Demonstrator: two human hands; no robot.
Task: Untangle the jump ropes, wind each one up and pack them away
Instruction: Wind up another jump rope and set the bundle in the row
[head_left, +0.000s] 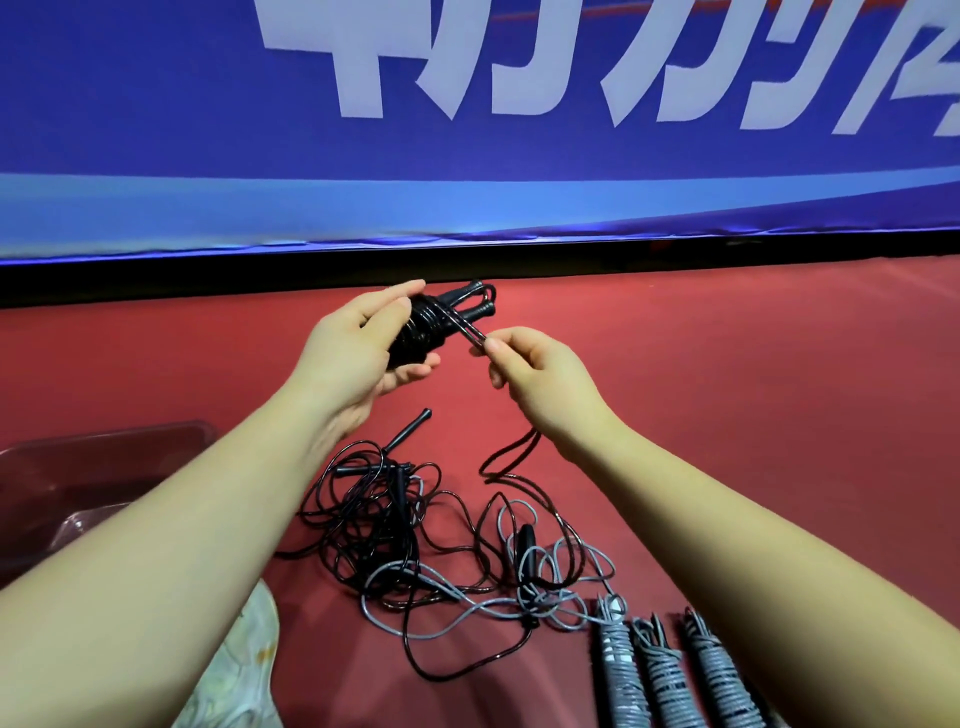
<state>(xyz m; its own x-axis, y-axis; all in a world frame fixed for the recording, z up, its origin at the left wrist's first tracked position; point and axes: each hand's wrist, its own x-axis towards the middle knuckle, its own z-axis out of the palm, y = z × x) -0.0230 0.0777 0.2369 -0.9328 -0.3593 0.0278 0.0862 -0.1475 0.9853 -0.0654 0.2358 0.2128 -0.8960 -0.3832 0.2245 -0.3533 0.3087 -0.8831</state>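
Rope first: in the head view, our left hand (358, 353) gripped the black rope bundle (428, 327) above the floor (727, 389), long axis along its paired handles (475, 299), pointing away and rightward toward the banner (156, 130). Our right hand (535, 379) pinched the loose strand (467, 330) just beside it. We judged this rope light, springy and slick, best held close to the bundle. Tangled ropes (415, 535) lay below.
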